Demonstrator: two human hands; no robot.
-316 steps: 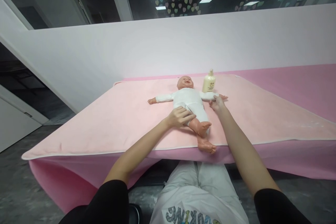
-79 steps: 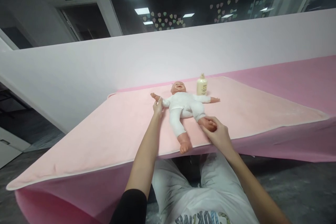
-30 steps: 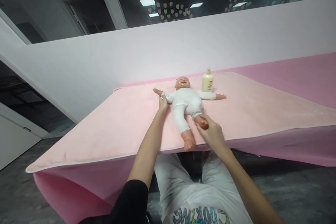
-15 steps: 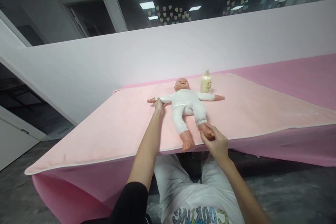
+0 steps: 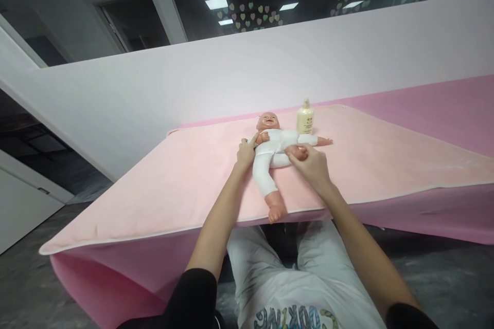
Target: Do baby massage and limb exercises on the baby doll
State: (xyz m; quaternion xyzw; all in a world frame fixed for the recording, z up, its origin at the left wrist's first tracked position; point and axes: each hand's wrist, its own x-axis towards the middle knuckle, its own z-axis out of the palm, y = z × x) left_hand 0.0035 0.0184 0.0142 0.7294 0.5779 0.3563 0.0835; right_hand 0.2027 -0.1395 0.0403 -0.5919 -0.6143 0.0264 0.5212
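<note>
A baby doll (image 5: 263, 174) in a white suit lies on its back on the pink table cover, head toward the wall. My left hand (image 5: 246, 153) is closed round one of its arms, which is folded so the doll's small hand (image 5: 262, 138) rests on its chest. With my right hand (image 5: 314, 168) I grip the opposite foot (image 5: 296, 152), holding that leg bent up toward the belly. The other leg lies stretched toward the table's near edge, and the other arm points out to the right.
A pale yellow pump bottle (image 5: 305, 121) stands right of the doll's head. Behind the pink-covered table (image 5: 185, 180) rises a low white wall (image 5: 231, 77) with dark glass above. The cover hangs over the front edge, near my legs.
My left hand has brought the doll's arm inward from the side onto its chest. My right hand has lifted the foot from the near edge up toward the belly, bending the leg.
</note>
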